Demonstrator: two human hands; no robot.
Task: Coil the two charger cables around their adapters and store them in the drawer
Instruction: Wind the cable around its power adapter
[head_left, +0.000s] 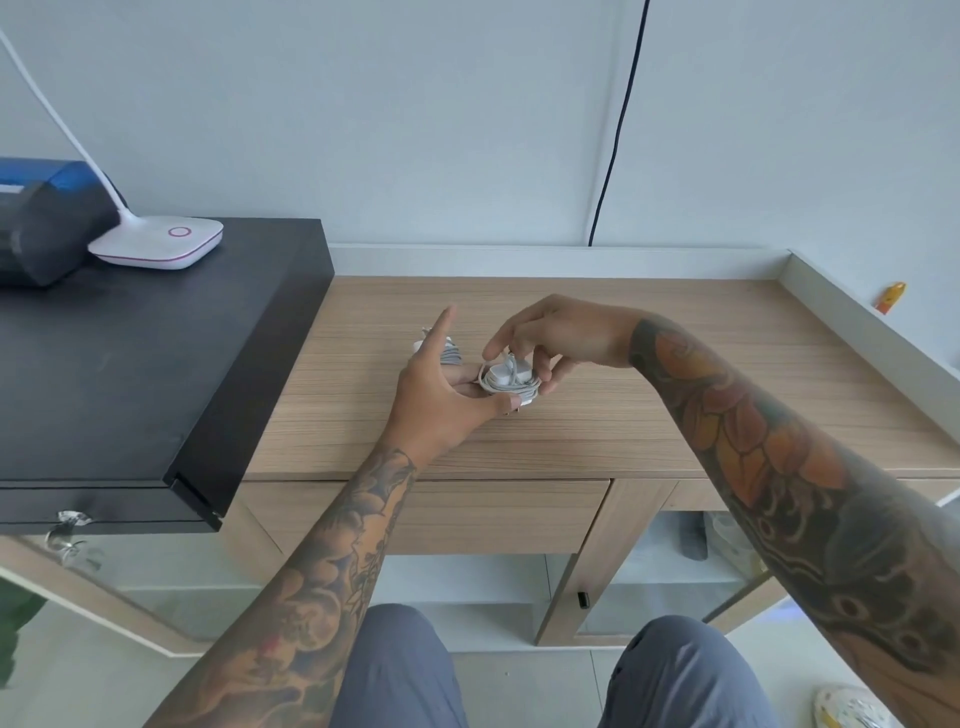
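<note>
A coiled white charger is gripped by the left hand and pinched from above by the right hand, mid-worktop. A second coiled charger lies just behind. Bare surface extends rightward to a raised rim. No writing can be read.

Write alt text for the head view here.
Both hands hold a white charger with its cable coiled around it above a wooden desk: left hand cradles it, right hand pinches the cable. A second coiled charger lies behind the left hand; the drawer below is closed.
</note>
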